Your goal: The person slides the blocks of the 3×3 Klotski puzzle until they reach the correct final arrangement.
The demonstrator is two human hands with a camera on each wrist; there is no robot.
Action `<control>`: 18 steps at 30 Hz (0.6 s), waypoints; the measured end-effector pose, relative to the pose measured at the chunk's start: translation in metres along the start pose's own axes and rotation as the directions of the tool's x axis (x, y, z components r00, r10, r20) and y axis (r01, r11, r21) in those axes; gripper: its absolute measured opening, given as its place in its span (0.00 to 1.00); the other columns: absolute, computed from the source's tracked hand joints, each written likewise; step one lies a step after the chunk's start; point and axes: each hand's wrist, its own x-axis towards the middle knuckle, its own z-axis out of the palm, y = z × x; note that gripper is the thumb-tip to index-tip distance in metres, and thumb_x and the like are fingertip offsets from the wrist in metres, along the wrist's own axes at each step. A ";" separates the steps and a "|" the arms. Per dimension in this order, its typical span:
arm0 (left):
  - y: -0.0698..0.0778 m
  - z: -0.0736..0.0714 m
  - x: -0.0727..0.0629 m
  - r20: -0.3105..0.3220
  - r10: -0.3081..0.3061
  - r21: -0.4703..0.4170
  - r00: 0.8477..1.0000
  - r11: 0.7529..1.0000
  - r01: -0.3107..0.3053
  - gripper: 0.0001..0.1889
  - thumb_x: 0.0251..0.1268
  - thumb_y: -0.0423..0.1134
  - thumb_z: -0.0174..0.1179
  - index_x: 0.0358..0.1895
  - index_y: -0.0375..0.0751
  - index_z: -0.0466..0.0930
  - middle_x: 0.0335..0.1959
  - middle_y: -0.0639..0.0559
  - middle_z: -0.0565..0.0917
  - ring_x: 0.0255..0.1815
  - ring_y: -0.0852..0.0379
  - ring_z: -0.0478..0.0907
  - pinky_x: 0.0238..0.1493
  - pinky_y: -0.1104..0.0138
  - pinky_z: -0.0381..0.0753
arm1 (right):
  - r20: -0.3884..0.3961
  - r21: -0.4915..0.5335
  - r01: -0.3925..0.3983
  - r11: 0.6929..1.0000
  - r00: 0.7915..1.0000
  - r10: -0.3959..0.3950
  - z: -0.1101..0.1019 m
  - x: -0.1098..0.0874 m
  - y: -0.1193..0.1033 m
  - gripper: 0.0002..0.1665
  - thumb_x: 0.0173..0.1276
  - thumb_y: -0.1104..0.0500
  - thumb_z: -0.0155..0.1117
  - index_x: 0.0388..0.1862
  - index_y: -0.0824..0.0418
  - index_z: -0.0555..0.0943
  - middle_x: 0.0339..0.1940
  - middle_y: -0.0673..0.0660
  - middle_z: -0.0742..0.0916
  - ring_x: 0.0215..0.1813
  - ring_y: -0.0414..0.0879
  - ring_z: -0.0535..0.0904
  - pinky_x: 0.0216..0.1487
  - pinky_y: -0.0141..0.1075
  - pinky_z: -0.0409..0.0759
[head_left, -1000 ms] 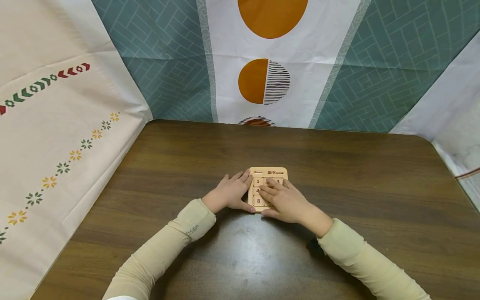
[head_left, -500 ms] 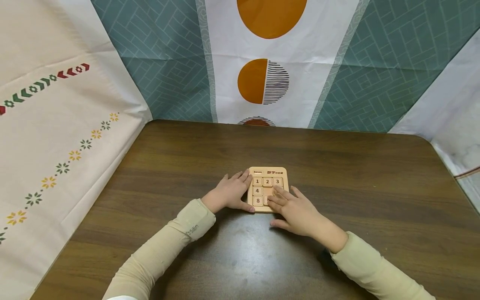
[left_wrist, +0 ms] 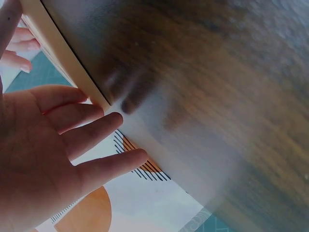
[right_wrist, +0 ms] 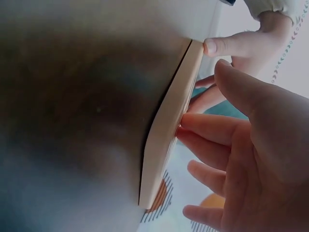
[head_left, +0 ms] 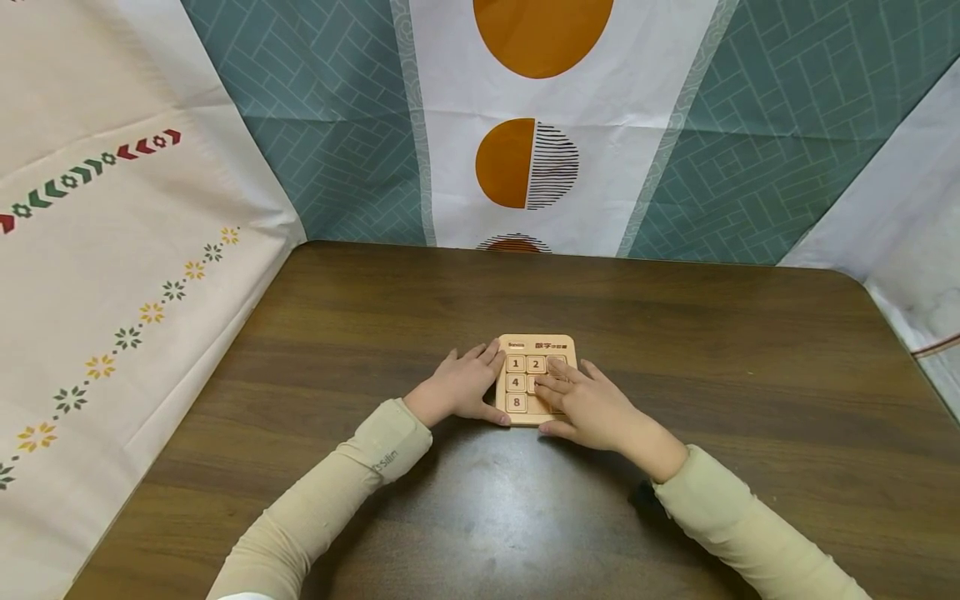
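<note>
A wooden number slide puzzle point(head_left: 527, 340) lies flat on the table. In the head view its tiles 1, 2, 4 and 8 show, and the slot in the middle of the near row is bare. My left hand point(head_left: 472, 385) rests along the puzzle's left edge, fingers straight, thumb at the near left corner. Its outstretched fingers also show in the left wrist view beside the pale puzzle edge point(left_wrist: 67, 55). From the right, my right hand point(head_left: 592, 408) reaches over the tiles and covers those on the right side. In the right wrist view, two of its fingertips point(right_wrist: 186, 121) touch the puzzle's top.
The dark wooden table point(head_left: 420, 292) spreads around the puzzle. A patterned teal and white cloth point(head_left: 352, 150) hangs behind its far edge, and a cream cloth with flower motifs point(head_left: 75, 317) along the left.
My right hand has shifted right, then slightly up and away over the puzzle. A tile has slid from the near row's middle slot into the centre slot. The left hand stays put.
</note>
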 end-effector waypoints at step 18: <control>-0.001 0.002 0.001 0.002 -0.004 0.004 1.000 1.000 0.004 0.56 0.44 0.71 0.57 0.71 0.38 0.46 0.73 0.45 0.44 0.71 0.47 0.47 0.62 0.45 0.54 | -0.063 -0.021 -0.001 1.000 0.998 0.000 -0.007 -0.026 0.008 0.30 0.60 0.43 0.61 0.55 0.62 0.78 0.56 0.57 0.79 0.67 0.57 0.60 0.59 0.60 0.57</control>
